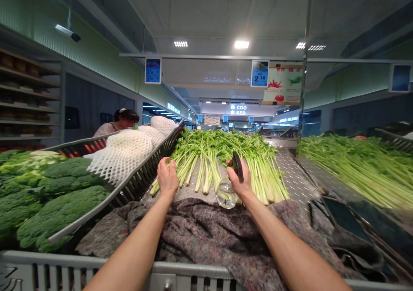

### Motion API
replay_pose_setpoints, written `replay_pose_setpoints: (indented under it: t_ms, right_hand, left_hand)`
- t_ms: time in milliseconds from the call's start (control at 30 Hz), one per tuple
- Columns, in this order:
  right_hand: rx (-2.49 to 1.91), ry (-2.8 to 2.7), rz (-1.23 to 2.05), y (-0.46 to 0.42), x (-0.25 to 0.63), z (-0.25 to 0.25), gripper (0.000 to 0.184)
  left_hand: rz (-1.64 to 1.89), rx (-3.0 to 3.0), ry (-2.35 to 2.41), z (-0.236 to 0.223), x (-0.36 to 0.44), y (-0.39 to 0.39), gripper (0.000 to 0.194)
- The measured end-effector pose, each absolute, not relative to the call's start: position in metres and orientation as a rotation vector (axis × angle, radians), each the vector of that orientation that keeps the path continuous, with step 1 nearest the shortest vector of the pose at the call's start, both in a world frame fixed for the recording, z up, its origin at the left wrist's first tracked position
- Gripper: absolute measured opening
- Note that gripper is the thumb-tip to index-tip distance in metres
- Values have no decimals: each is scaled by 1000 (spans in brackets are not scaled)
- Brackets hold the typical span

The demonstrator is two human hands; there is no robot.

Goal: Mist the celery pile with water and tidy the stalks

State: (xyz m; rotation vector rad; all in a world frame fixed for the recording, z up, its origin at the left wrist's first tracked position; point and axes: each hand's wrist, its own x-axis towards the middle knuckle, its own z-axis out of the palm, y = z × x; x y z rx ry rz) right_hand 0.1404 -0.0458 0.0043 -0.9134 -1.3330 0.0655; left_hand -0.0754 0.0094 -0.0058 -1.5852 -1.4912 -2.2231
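Observation:
Bunches of celery (206, 166) lie side by side on a patterned metal shelf, leaves pointing away from me and pale stalk ends toward me. My right hand (241, 181) grips a spray bottle (226, 194) with a black top and a clear, rounded body, held over the near stalk ends. At the left end of the celery is my left hand (167, 179), its fingers slightly bent and apart, with nothing visible in it. Whether it touches the stalks there I cannot tell. A crumpled grey-brown blanket (206, 226) lies below both forearms.
A black slatted divider (142, 172) separates the celery from broccoli (61, 196) and produce in white foam netting (125, 151). A mirror (351, 166) on the right reflects the celery. A slatted rail (77, 263) runs along the front. Beyond the netting is another person (111, 125).

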Motion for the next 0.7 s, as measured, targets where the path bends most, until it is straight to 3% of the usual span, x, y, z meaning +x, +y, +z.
replay_pose_setpoints:
  t_ms: [300,700]
  right_hand:
    - [-882,-1285,76,-50,108,39,15]
    - [-929,-1307,134,-38,96,13,21]
  left_hand:
    - [-2337,-1983,-1188,-5,-57,5,45]
    - [-2377,-1809,-1138,-2,-59,9,46]
